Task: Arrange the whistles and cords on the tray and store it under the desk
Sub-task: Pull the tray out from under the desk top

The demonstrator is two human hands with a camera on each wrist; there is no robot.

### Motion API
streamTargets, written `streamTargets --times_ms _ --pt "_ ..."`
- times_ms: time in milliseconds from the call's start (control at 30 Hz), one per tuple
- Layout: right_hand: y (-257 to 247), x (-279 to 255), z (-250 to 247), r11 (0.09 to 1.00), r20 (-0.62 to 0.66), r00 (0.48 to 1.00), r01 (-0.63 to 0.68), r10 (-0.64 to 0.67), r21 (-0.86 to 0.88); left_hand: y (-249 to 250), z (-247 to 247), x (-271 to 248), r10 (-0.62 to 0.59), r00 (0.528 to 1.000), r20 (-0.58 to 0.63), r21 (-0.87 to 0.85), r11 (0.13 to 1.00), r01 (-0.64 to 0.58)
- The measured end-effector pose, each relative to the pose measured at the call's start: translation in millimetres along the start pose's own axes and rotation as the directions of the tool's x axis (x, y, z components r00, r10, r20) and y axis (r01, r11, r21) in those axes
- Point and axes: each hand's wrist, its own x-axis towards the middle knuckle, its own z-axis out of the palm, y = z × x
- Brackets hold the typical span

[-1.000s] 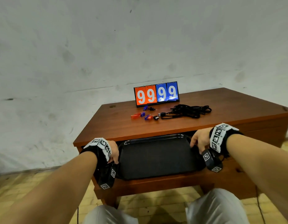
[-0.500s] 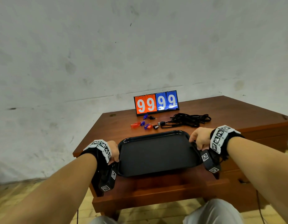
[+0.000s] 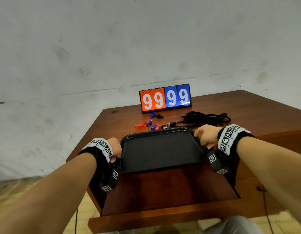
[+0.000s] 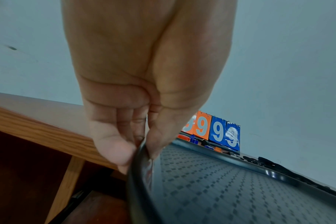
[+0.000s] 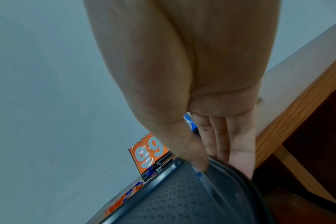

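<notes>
Two hands (image 3: 115,148) (image 3: 206,136) grip one black tray (image 3: 160,150); several whistles (image 3: 143,124) lie beyond.

Reddish-brown wooden desk (image 3: 247,112) filling the middle and right of the frame, with a matching pull-out wooden shelf (image 3: 163,191) sticking out below its front edge, toward the bottom. Up top near the far edge, a flip scoreboard (image 3: 165,98), orange and blue cards, all reading 9. Just in front of that, a scatter of small plastic whistles (image 3: 141,125) on the bare wood: orange, blue, a couple of black ones, mostly close together, two a bit further back. Right of those, a tangled heap of black cords (image 3: 207,118), loosely piled, one end running over toward the black whistles.
</notes>
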Motion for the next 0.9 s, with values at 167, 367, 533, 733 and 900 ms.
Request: streamTargets --times_ms 167,367,533,733,900 --pt "-13 23 3 0.999 -0.01 1.0 0.0 0.001 0.039 5 -4 21 -0.008 0.998 -0.069 0.029 1.0 0.01" --pt "-20 49 0 0.998 -0.013 1.0 -0.006 0.007 0.07 11 -9 51 -0.029 0.996 -0.079 0.051 0.998 0.033" --pt "-25 66 0 0.998 -0.048 0.999 0.005 -0.002 0.067 14 -18 72 -0.031 0.994 -0.102 0.078 0.996 0.039" --pt "-35 80 7 0.999 -0.082 0.995 0.05 -0.05 0.003 8 -22 88 0.002 0.985 -0.17 0.01 1.0 -0.001" --pt "-42 85 12 0.999 -0.107 0.994 0.027 -0.031 -0.036 10 -20 95 0.012 0.978 -0.21 -0.134 0.99 -0.04"
